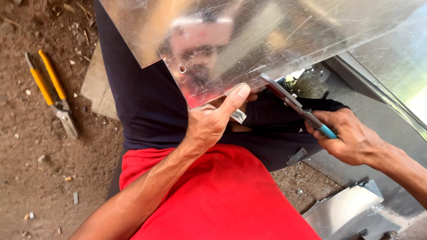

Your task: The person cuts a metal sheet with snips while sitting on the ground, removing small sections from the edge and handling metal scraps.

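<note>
Yellow-handled tin snips [53, 95] lie well apart on the dirt floor [26, 178] to your left. Your left hand [211, 122] pinches the lower edge of the shiny, scratched metal sheet [267, 40] over your lap. Your right hand [351, 135] is pressed together around blue-handled snips [296, 106] biting that edge. More sheet pieces [342, 206] crowd your right.

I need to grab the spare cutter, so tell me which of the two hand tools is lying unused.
The yellow-handled snips, lying on the dirt apart from both hands. The blue-handled tool is gripped in the right hand against the metal sheet.
</note>
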